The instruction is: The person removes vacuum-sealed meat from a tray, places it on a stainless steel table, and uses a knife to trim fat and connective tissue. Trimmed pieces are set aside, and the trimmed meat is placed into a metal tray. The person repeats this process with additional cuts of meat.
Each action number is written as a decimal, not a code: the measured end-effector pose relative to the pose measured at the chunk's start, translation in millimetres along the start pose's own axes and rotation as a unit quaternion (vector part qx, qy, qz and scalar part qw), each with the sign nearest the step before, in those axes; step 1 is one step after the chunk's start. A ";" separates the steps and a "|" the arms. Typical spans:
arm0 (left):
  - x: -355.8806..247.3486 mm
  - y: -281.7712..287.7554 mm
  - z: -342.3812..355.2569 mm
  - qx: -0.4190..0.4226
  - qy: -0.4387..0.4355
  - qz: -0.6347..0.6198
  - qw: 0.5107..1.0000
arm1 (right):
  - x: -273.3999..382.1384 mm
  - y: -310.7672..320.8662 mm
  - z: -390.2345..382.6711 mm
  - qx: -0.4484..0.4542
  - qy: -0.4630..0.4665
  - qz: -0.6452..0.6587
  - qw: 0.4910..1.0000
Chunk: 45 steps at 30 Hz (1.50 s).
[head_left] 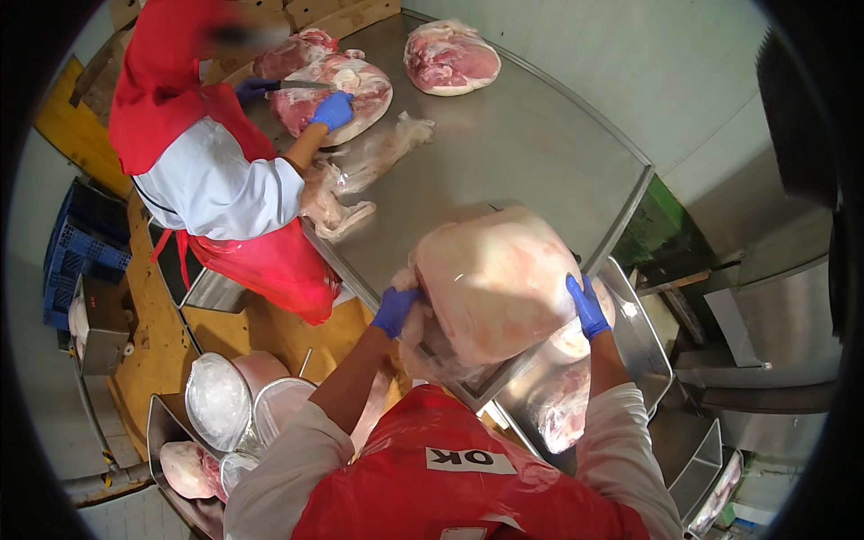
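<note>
A large cut of meat, covered in pale fat, is between my two hands at the near end of the steel table. My left hand, in a blue glove, is closed at its left side, where crumpled clear plastic film bunches up. My right hand, also gloved in blue, presses its right side with the fingers along the edge. Film hangs below the meat too. Under my right forearm, a steel tub holds more meat. The underside of the large cut is hidden.
Across the steel table, a co-worker in a red apron holds a knife over meat. Another cut and loose film lie there. At lower left, a steel bin contains film-lined containers and meat.
</note>
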<state>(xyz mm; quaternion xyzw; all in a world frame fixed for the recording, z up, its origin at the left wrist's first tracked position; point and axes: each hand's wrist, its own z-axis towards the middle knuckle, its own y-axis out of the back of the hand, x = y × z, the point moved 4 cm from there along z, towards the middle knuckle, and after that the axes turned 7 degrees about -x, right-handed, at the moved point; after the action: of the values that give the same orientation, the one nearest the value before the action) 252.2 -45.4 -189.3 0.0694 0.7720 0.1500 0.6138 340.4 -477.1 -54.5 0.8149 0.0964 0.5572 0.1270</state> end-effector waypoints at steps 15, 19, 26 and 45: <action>-4.3 -39.4 -67.0 -0.003 0.247 -0.539 0.805 | -14.4 -3.5 -5.3 -0.057 0.006 -0.009 0.998; -15.7 -18.6 -87.4 -0.042 0.133 -0.510 0.849 | -7.0 -36.3 -44.5 -0.030 0.006 0.043 0.999; 21.6 15.7 -159.3 -0.035 0.244 -0.473 0.846 | -6.6 -56.7 -61.5 0.022 -0.022 0.016 0.999; 77.3 -27.7 -161.4 -0.099 0.323 -0.501 0.797 | -11.3 -61.4 -44.3 0.101 -0.071 0.114 0.986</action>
<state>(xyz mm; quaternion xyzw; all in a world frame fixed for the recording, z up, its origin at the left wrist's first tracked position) 79.6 -72.7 -237.2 -0.4407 0.8331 -0.0894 0.3221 294.1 -417.8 -68.4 0.8667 0.0492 0.4963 -0.0136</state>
